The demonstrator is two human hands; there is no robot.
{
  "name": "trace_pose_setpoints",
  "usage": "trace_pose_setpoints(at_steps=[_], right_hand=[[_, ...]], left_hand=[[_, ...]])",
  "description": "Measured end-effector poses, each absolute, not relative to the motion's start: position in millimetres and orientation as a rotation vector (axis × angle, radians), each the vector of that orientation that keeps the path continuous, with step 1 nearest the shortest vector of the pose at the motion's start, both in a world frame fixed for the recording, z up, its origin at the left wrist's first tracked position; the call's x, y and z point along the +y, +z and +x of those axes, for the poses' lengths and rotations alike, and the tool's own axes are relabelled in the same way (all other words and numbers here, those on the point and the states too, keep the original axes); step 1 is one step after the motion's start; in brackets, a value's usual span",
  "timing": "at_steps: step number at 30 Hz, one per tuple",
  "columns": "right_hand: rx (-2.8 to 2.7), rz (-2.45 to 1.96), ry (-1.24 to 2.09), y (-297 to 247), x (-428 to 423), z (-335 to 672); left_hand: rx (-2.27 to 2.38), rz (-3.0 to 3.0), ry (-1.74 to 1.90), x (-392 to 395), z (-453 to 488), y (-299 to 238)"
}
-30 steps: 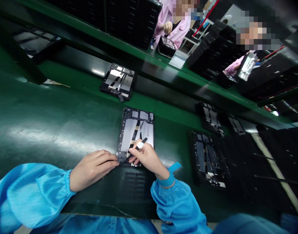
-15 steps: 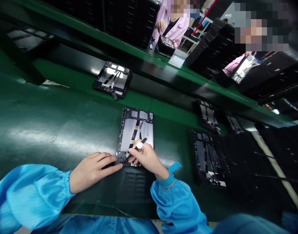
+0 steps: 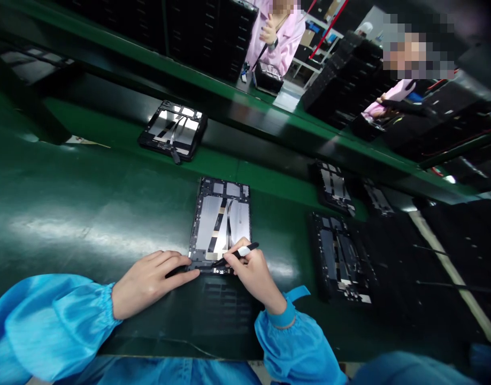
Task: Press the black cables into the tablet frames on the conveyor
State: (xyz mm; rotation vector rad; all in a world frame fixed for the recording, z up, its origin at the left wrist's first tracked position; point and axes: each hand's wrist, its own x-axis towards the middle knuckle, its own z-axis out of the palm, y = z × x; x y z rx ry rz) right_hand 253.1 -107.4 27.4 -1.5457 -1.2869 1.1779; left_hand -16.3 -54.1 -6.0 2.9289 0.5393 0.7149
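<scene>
I find the open tablet chassis [image 3: 220, 224] lying flat on the green tabletop [image 3: 89, 203], my left hand [image 3: 151, 280] spread loose with fingertips pressing its near edge, and my right hand [image 3: 251, 270] pinching a slim black stylus tool [image 3: 237, 253] whose tip meets the chassis's lower border. I judge the chassis light, rigid and fragile about its exposed ribbon cables, best held by the frame edges. Beyond it a second opened unit [image 3: 172, 130] sits on the belt, more units [image 3: 342, 256] lie to its right, and co-workers in pink work farther off.
</scene>
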Motion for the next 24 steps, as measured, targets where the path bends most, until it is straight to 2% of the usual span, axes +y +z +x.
trace_pose_setpoints(at_steps=[7,24], right_hand=[[-1.111,-1.474,1.281,21.2,-107.1,251.2],[-1.179,-1.533,1.221,24.2,-107.1,249.4]], left_hand=[[0.549,2.932,0.731,-54.1,-15.6,-8.3],[0.584,3.000,0.653,-58.1,-11.4,-7.9]])
